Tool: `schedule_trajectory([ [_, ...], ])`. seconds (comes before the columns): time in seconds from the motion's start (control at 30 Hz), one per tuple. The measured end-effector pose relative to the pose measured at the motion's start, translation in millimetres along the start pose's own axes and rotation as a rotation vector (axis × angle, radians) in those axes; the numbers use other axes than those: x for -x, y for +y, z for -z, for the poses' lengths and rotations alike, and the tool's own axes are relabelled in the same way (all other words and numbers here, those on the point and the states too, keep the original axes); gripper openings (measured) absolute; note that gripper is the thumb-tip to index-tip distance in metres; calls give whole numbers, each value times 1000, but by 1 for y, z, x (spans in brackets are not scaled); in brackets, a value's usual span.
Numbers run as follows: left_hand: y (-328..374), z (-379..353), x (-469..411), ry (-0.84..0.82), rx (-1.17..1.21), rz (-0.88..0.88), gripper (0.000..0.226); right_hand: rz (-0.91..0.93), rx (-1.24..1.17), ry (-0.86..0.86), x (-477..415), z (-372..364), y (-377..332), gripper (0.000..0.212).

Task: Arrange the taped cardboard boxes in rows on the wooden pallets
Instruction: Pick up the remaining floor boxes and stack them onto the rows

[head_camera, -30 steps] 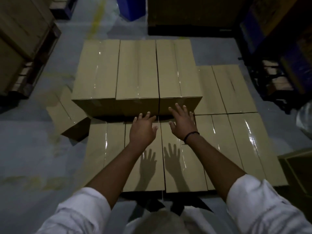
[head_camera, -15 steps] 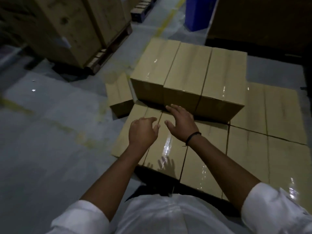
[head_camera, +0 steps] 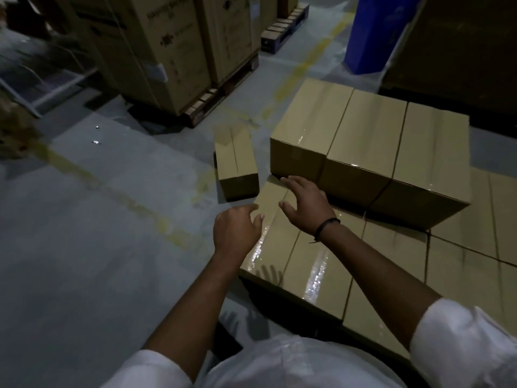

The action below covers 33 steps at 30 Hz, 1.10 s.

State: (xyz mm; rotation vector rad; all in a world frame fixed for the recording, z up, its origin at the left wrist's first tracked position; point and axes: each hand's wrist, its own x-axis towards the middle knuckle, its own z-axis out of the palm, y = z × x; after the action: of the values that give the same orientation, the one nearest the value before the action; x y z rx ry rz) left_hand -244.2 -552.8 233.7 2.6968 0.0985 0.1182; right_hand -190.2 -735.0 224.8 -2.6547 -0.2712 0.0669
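Your white sleeves (head_camera: pixel 458 343) sit at the bottom of the view, with both bare forearms reaching forward. Your left hand (head_camera: pixel 237 231) hangs over the left edge of the lower layer of boxes (head_camera: pixel 316 264), its fingers loosely curled and holding nothing. Your right hand (head_camera: pixel 305 204), with a dark band (head_camera: pixel 327 225) at the wrist, has its fingers spread over the same layer. Its fingertips are near the foot of the upper row of boxes (head_camera: pixel 369 144); it is unclear whether they touch the cardboard.

That upper row is three taped boxes side by side on top of the lower layer. Just left of the stack, a single box (head_camera: pixel 236 161) lies on the grey floor (head_camera: pixel 98 247), close to the corner. A worn yellow line (head_camera: pixel 84 175) crosses the floor. Farther off, tall cartons (head_camera: pixel 156 51) stand on a pallet (head_camera: pixel 212 105), and a blue container (head_camera: pixel 372 32) stands to the right.
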Motion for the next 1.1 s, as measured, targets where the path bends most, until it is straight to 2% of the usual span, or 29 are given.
schedule_trajectory([
  [0.27, -155, 74, -58, 39, -27, 73, 32, 71, 56, -119, -84, -79, -128, 62],
  [0.43, -217, 104, -77, 39, -41, 120, 34, 99, 49, -155, -114, -105, -184, 61],
  [0.57, -249, 110, -109, 20, -48, 143, 35, 108, 100, -215, -150, -119, -192, 61],
  [0.77, -276, 107, -180, -11, -61, 121, 36, 23, 94, -206, -227, -141, -186, 61],
  [0.93, -301, 89, -272, -87, -127, 52, 38, -66, 75, -233, -304, -166, -173, 62],
  [1.1, -311, 73, -375, -186, -76, 53, 37, -189, 19, -255, -386, -175, -155, 63],
])
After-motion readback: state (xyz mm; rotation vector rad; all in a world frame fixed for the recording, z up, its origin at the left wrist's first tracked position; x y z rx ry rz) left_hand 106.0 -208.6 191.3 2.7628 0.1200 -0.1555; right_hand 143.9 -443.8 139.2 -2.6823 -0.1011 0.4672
